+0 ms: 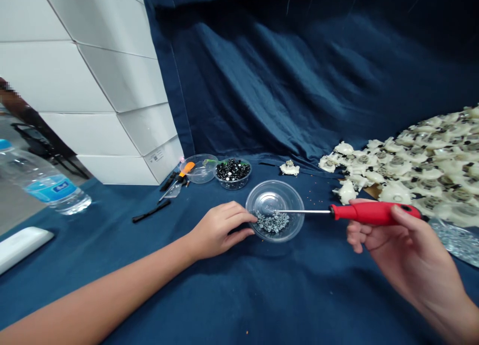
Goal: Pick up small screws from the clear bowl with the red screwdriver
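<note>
A clear plastic bowl (275,190) stands on the blue cloth, with a heap of small silver screws (272,223) in its near half. At the bowl's left edge is my left hand (224,228), its fingertips gripping the rim. My right hand (407,245) is wrapped round the red handle of a screwdriver (374,213) held nearly level. The metal shaft reaches left over the bowl, and its tip is just above or among the screws; I cannot tell if a screw is on it.
Behind the bowl are a tub of small black parts (232,171), a clear lid (202,169) and an orange-handled screwdriver (187,169). Cream plastic parts (404,170) pile up at right, near a bag (458,240). White boxes (97,86) and a water bottle (52,185) stand left.
</note>
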`<state>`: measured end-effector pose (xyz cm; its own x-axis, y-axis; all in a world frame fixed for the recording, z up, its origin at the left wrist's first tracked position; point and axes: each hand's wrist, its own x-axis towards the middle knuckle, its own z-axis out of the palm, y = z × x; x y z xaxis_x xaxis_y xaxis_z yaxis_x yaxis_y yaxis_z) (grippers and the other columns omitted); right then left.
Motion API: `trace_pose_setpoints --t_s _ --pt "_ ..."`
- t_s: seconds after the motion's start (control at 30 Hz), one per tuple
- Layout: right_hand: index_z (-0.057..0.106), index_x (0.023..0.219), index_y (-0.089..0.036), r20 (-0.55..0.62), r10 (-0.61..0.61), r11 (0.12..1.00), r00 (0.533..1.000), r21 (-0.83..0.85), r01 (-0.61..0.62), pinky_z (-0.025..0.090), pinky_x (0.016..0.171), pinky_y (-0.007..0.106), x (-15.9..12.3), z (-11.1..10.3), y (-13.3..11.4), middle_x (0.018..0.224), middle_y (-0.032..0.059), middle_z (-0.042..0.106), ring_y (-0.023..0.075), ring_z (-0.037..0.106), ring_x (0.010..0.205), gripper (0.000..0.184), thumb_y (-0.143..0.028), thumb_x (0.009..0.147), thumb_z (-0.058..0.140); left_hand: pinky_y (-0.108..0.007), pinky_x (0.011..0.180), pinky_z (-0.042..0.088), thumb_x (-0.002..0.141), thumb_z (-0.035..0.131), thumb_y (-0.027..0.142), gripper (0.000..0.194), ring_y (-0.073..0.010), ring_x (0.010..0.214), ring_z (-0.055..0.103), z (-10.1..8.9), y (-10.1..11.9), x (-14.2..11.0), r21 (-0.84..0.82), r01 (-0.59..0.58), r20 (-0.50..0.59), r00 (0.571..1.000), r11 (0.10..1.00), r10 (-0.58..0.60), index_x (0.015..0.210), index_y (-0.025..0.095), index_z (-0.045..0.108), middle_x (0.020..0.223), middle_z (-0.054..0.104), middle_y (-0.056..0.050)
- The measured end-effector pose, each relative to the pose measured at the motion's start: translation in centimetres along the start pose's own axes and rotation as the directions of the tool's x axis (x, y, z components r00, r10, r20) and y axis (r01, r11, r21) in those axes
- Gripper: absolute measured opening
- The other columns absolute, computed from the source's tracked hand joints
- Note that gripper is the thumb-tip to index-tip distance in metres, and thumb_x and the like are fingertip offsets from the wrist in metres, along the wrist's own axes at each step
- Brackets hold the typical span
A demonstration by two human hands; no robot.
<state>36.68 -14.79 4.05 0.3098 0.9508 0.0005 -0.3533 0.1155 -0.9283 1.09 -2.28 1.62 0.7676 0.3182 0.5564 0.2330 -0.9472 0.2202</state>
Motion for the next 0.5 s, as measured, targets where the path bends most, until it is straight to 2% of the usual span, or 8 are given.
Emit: trace_pose_setpoints --t_s 0.23,0.37,0.5 --pt "0.084 0.083 -0.026 -0.141 0.072 0.984 0.987 0.17 -0.048 0.058 0.05 0.032 0.4 0.6 -0.7 0.077 0.0117 0.082 0.0238 0.07 0.062 0.037 -0.049 0.101 0.062 -0.034 0.082 0.056 0.11 0.067 0.027 0.019 -0.0213 0.093 0.074 0.2 -0.2 -0.2 0.036 -0.016 0.001 1.0 0.999 0.016 0.127 0.021 0.069 0.109 0.08 -0.008" --pt "0.083 0.081 -0.023 -0.136 0.093 0.98 0.986 0.187 -0.066 0.057 0.051 0.031 0.7 0.3 -1.0 0.068 0.0108 0.074 0.0224 0.066 0.06 0.039 -0.048 0.101 0.061 -0.033 0.079 0.052 0.11 0.067 0.028 0.016 -0.0199 0.089 0.074 0.3 -0.3 -0.3 0.057 0.004 -0.013 1.0 0.998 -0.004 0.125 0.021 0.07 0.105 0.081 -0.006" --pt "0.083 0.078 -0.021 -0.079 0.069 0.983 0.994 0.178 -0.054 0.056 0.052 0.032 0.6 -0.2 -1.2 0.063 0.0094 0.069 0.0202 0.062 0.057 0.041 -0.043 0.101 0.059 -0.032 0.078 0.05 0.11 0.068 0.03 0.013 -0.0173 0.084 0.075 0.5 -0.4 -0.4 0.04 0.092 -0.05 0.995 0.995 -0.09 0.119 0.021 0.072 0.096 0.08 -0.002"
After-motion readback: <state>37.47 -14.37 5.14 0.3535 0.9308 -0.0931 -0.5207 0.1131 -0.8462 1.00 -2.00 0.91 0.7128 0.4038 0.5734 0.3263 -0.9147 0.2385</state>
